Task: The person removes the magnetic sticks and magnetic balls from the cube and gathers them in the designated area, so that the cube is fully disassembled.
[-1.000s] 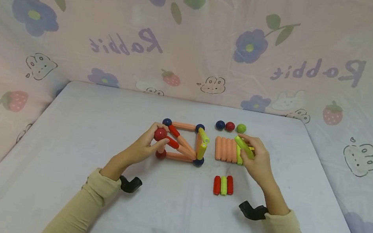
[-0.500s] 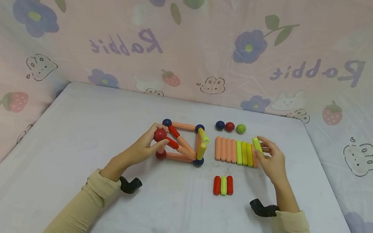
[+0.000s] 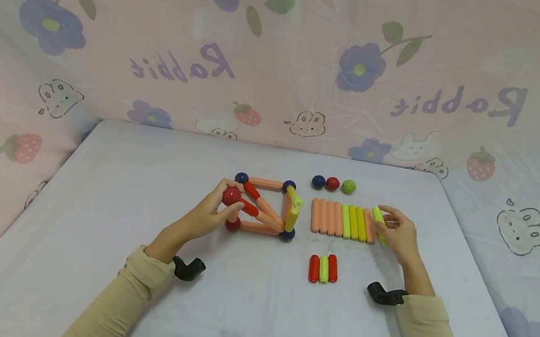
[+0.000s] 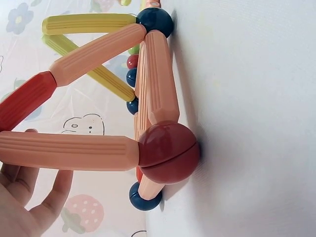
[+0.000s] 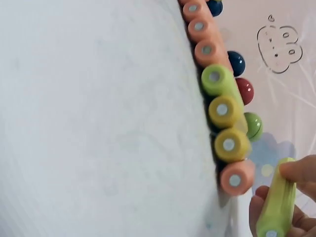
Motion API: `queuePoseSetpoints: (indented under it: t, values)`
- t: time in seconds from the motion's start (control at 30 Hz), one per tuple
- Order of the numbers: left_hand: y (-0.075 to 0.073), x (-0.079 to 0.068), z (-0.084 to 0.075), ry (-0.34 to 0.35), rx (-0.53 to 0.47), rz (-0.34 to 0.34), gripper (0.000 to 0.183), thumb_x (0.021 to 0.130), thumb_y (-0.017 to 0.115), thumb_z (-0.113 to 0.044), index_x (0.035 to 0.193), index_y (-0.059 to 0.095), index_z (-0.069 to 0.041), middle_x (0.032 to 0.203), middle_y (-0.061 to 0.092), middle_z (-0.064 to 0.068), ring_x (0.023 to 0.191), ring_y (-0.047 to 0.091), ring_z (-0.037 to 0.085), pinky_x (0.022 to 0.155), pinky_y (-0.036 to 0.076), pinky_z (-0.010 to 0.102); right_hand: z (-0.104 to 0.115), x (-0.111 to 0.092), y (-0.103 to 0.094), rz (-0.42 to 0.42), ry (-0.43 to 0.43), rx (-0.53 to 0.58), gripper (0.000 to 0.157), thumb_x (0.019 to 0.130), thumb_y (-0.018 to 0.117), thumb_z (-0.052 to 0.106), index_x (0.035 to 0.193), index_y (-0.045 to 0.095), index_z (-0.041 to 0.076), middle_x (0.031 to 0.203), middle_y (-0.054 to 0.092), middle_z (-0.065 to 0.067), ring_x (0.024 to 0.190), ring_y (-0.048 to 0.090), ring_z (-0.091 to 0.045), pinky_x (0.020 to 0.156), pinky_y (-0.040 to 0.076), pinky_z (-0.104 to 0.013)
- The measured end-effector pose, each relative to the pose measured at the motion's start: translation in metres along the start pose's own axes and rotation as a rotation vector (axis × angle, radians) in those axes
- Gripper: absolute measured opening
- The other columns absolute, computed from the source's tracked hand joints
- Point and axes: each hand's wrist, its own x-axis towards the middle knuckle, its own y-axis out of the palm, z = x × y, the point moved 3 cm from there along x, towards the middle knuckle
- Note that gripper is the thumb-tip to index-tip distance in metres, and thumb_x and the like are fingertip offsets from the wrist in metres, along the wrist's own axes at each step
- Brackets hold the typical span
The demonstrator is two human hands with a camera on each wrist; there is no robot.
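My left hand (image 3: 205, 214) holds the red ball (image 3: 232, 196) at the raised top of a magnetic rod-and-ball frame. Blue balls and one dark red ball (image 4: 169, 152) mark the base corners, joined by peach rods (image 3: 260, 227). Red and peach rods slope up to the held ball. Two yellow-green rods (image 3: 291, 219) lean up from the right side and meet at their tips. My right hand (image 3: 399, 233) pinches a light green rod (image 5: 277, 202) at the right end of a row of rods, beside the last peach rod (image 5: 237, 177).
The row has peach rods (image 3: 325, 216), a green one and two yellow ones (image 3: 358, 223), side by side. Behind it sit a blue ball (image 3: 318, 182), a red ball (image 3: 332, 184) and a green ball (image 3: 348, 186). Two red rods and a green rod (image 3: 324, 269) lie in front.
My right hand has moved right with the light green rod, from over the row to its right end, and lowered it. The left hand and the frame stay where they were.
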Motion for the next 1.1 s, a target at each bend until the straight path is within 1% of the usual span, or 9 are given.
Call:
queuePoseSetpoints:
  t: [0.1,0.2,0.37,0.47,0.63,0.8,0.93,1.03,1.1]
  values:
    - [0.0,0.0,-0.001,-0.006,-0.013,0.003,0.036,0.099,0.051,-0.01,0.125,0.035,0.008,0.109,0.052,0.021,0.086,0.056,0.034,0.08,0.047,0.018,-0.005,0.005,0.0,0.008,0.044,-0.008,0.048,0.093,0.059,0.013,0.138,0.048,0.001,0.124,0.055,-0.031,0.114,0.057,-0.043,0.071,0.042,-0.013]
    - [0.0,0.0,-0.001,-0.005,-0.007,-0.001,0.035,0.099,0.051,-0.01,0.125,0.036,0.008,0.108,0.053,0.019,0.087,0.056,0.033,0.08,0.046,0.017,-0.01,0.011,0.001,0.014,0.062,-0.029,0.048,0.093,0.061,0.017,0.137,0.049,-0.001,0.122,0.058,-0.032,0.112,0.059,-0.042,0.067,0.041,-0.01]
    - [0.0,0.0,0.001,0.002,0.02,-0.009,0.034,0.099,0.051,-0.01,0.125,0.036,0.008,0.119,0.051,0.021,0.102,0.054,0.028,0.089,0.047,0.02,-0.015,0.017,0.004,0.036,0.055,-0.077,0.048,0.094,0.059,0.02,0.135,0.049,-0.004,0.12,0.059,-0.034,0.109,0.06,-0.042,0.065,0.041,-0.011]
    - [0.0,0.0,0.002,0.005,0.015,-0.004,0.033,0.099,0.051,-0.01,0.124,0.036,0.005,0.115,0.051,0.022,0.1,0.056,0.032,0.089,0.05,0.028,-0.015,0.019,0.004,0.048,0.061,-0.091,0.049,0.095,0.058,0.021,0.136,0.049,-0.004,0.121,0.058,-0.033,0.11,0.059,-0.043,0.065,0.042,-0.013]
    - [0.001,-0.001,0.001,0.01,0.001,0.001,0.031,0.099,0.051,-0.01,0.124,0.036,0.003,0.107,0.052,0.024,0.089,0.056,0.032,0.082,0.051,0.027,-0.013,0.017,0.004,0.052,0.073,-0.096,0.049,0.094,0.059,0.021,0.136,0.049,-0.003,0.121,0.058,-0.032,0.108,0.059,-0.042,0.063,0.044,-0.015]
    - [0.001,0.0,0.0,0.011,-0.018,-0.001,0.031,0.099,0.051,-0.009,0.123,0.036,0.005,0.104,0.053,0.024,0.085,0.054,0.031,0.078,0.05,0.026,-0.013,0.013,0.002,-0.016,0.028,-0.082,0.045,0.091,0.064,0.022,0.127,0.056,-0.003,0.11,0.063,-0.027,0.099,0.064,-0.037,0.066,0.049,-0.023]
    - [0.001,0.001,0.002,0.001,-0.001,-0.009,0.032,0.099,0.05,-0.01,0.123,0.037,0.005,0.111,0.052,0.019,0.094,0.053,0.026,0.083,0.046,0.019,-0.006,0.005,0.002,-0.061,-0.024,-0.073,0.038,0.089,0.064,0.017,0.12,0.06,-0.005,0.107,0.064,-0.027,0.096,0.064,-0.039,0.071,0.052,-0.032]
    - [0.001,0.001,0.002,-0.006,0.001,-0.008,0.034,0.099,0.05,-0.01,0.125,0.036,0.007,0.116,0.051,0.02,0.097,0.053,0.027,0.085,0.045,0.017,0.009,-0.005,0.005,-0.033,-0.045,-0.081,0.038,0.091,0.063,0.016,0.122,0.058,-0.005,0.114,0.062,-0.03,0.103,0.06,-0.043,0.071,0.051,-0.029]
    - [0.001,0.0,0.002,-0.008,0.002,-0.008,0.035,0.099,0.05,-0.01,0.126,0.035,0.008,0.119,0.05,0.022,0.099,0.054,0.028,0.086,0.046,0.017,0.02,-0.012,0.009,-0.012,-0.075,-0.067,0.038,0.092,0.063,0.016,0.123,0.058,-0.005,0.116,0.062,-0.029,0.104,0.06,-0.041,0.069,0.047,-0.02]
